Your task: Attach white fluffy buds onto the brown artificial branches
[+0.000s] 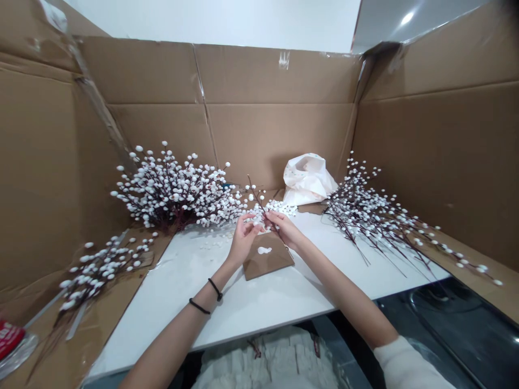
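Lying at the near left on the tan corrugated cardboard (77,335), a red packet (10,339) sits just beyond a loose spray of dark twigs studded with round white buds (101,267). Farther back stands a dense, bushy bunch of the same white-budded branches (170,194), at the far left of the white glossy counter (194,324). Two black elastic hair ties (205,297) circle the left wrist. The left hand (243,241) curls beside a thin dark twig (259,200), though its fingers hide whether it grips it. The right hand (286,229) looks closed in a pinch on that twig, which rises between both hands above a flat brown kraft card (270,259) with a white smear (264,250). Behind them lie a small heap of loose white buds (275,207) and a crumpled white plastic bag (308,179), with a sprawling pile of budded branches (377,216) on the right. Too hard a pinch could snap the slender twig or shear off buds. A careless swing could snag the neighbouring branches, and loose buds could roll across the slick counter.
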The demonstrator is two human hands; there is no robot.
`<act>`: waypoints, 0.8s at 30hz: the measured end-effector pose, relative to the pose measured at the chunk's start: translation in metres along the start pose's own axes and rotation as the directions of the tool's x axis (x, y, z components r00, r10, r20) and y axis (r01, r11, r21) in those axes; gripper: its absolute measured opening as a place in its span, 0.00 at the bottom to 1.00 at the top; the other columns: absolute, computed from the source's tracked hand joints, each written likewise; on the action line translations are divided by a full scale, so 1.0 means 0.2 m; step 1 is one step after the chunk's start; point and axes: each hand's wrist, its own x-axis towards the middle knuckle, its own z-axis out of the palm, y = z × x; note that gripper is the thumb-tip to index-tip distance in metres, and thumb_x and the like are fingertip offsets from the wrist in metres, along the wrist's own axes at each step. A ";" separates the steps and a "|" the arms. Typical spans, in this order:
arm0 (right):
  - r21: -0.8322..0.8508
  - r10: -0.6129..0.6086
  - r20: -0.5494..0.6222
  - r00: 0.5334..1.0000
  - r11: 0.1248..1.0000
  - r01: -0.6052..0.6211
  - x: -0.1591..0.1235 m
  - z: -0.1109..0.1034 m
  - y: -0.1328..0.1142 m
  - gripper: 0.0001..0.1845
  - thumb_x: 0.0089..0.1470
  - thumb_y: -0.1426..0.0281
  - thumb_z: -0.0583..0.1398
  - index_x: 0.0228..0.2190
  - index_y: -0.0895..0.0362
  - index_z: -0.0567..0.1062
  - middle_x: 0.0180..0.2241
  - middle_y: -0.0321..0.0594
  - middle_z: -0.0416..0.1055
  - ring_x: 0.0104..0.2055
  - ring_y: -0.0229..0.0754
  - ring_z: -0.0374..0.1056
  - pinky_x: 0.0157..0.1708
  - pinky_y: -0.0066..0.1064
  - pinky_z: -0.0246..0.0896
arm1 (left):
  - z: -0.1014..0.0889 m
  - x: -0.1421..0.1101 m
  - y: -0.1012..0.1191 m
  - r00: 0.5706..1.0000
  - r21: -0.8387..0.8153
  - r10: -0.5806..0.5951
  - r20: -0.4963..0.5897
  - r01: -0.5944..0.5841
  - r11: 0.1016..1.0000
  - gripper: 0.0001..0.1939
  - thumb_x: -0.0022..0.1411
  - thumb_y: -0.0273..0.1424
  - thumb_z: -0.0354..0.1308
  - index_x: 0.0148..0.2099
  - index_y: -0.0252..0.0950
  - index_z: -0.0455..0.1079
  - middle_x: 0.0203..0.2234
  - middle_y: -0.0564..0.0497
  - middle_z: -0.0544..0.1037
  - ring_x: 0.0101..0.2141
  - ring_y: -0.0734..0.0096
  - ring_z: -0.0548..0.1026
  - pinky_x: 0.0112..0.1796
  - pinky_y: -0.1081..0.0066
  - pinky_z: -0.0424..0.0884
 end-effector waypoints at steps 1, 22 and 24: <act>-0.013 0.000 -0.020 1.000 1.000 0.000 0.00 0.00 -0.01 0.17 0.43 0.58 0.63 0.26 0.59 0.69 0.20 0.31 0.58 0.23 0.32 0.54 0.24 0.25 0.47 | -0.01 0.01 0.01 0.999 0.011 0.029 -0.016 -0.029 1.000 0.18 0.52 0.38 0.60 0.42 0.38 0.58 0.26 0.54 0.73 0.31 0.74 0.73 0.36 0.75 0.66; -0.356 -0.095 -0.013 0.995 0.931 0.085 0.01 -0.02 0.01 0.18 0.47 0.55 0.59 0.24 0.58 0.67 0.25 0.34 0.64 0.31 0.36 0.63 0.30 0.26 0.54 | -0.07 0.03 0.08 0.991 0.142 0.096 0.089 -0.108 0.984 0.14 0.54 0.39 0.58 0.39 0.38 0.62 0.23 0.55 0.71 0.29 0.75 0.71 0.36 0.75 0.64; -0.331 -0.073 0.013 0.997 0.941 0.073 0.01 -0.02 0.01 0.17 0.48 0.55 0.59 0.27 0.58 0.69 0.30 0.36 0.67 0.34 0.37 0.65 0.33 0.27 0.56 | -0.07 0.03 0.08 0.990 0.130 0.104 0.100 -0.117 0.985 0.14 0.56 0.39 0.56 0.40 0.38 0.61 0.22 0.56 0.70 0.29 0.76 0.71 0.35 0.76 0.64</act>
